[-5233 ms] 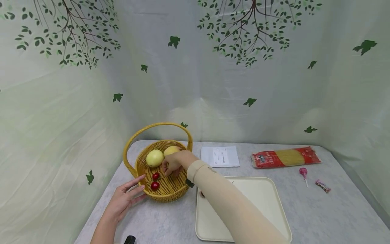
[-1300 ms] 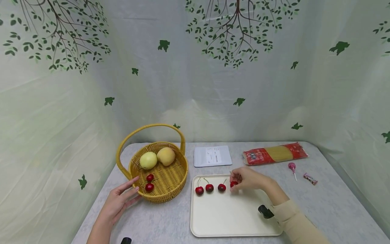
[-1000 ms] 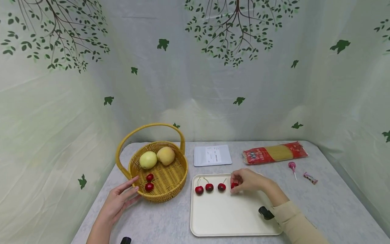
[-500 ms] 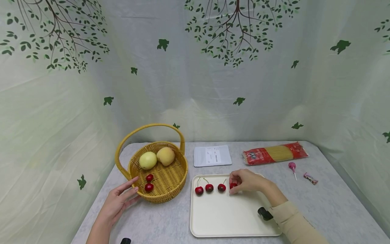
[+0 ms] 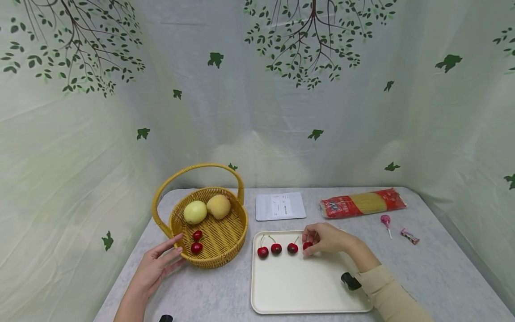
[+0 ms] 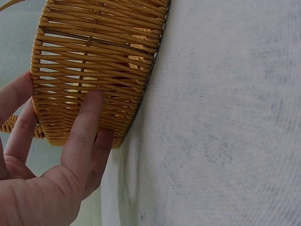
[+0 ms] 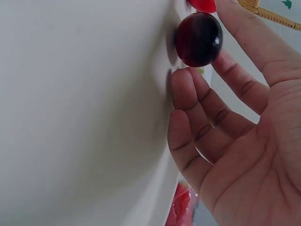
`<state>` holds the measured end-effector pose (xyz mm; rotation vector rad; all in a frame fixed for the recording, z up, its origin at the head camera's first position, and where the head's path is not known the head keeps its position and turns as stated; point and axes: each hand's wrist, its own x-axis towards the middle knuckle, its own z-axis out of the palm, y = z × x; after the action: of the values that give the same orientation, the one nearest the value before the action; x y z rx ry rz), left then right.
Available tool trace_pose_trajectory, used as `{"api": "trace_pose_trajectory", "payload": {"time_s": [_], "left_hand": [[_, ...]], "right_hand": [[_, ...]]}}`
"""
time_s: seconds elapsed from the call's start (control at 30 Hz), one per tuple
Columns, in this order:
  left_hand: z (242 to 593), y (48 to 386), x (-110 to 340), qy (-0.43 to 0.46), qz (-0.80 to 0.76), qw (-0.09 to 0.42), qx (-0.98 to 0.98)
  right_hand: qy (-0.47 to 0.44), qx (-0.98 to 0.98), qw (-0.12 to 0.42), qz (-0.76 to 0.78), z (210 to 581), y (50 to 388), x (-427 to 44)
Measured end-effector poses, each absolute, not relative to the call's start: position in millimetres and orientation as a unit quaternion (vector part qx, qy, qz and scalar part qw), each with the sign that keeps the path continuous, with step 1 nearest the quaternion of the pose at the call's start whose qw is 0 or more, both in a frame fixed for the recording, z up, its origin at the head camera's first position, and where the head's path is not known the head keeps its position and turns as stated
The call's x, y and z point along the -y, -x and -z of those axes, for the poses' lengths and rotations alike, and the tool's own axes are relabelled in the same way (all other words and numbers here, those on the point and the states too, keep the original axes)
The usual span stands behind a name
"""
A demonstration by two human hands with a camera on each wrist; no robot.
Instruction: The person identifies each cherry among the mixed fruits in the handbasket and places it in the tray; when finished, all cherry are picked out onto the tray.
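Note:
The fingers of my left hand [image 5: 154, 264], extended, touch the near left wall of a yellow wicker basket [image 5: 229, 255]. In the left wrist view the fingertips [image 6: 93, 101] lie against the woven outside. Two cherries [image 5: 196, 247], a pale green round fruit [image 5: 195, 212] and a yellow peach-like fruit [image 5: 219, 206] are in the basket. Over the cream tray [image 5: 306, 290], my right hand [image 5: 327, 238] pinches a dark red cherry [image 7: 200, 40] between thumb and fingers, close to the tray's surface. Left of it, three stemmed cherries [image 5: 292, 248] sit in a row along the tray's far side.
Behind the tray lie a white labelled packet [image 5: 280, 206] and a red-and-yellow pack of noodles [image 5: 364, 203]. A pink lollipop [image 5: 386, 221] and a small wrapped candy [image 5: 410, 236] rest to the right. Leaf-printed curtains surround the grey table [image 5: 209, 295].
My right hand has moved from inside the basket to the tray, where it pinches a cherry. Over the last second both hands have stayed almost still, the left at the basket throughout.

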<state>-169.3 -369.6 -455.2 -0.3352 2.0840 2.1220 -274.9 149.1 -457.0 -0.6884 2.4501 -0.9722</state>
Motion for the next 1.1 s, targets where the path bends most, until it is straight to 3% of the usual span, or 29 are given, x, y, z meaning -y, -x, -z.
{"api": "trace_pose_trajectory", "payload": {"time_s": [0.53,0.73,1.1], "left_hand": [[451.0,170.9,372.5,0.116,-0.706,0.069,-0.696],[452.5,172.6,371.7,0.110,-0.700,0.065,-0.703],[455.5,169.4,369.3,0.108,-0.705,0.069,-0.698]], "right_hand": [[0.291,-0.882,0.174,0.328,407.3,304.6,-124.7],[0.336,-0.877,0.163,0.303,385.0,311.9,-93.5],[0.417,-0.851,0.187,0.259,380.5,319.0,-19.1]]}}
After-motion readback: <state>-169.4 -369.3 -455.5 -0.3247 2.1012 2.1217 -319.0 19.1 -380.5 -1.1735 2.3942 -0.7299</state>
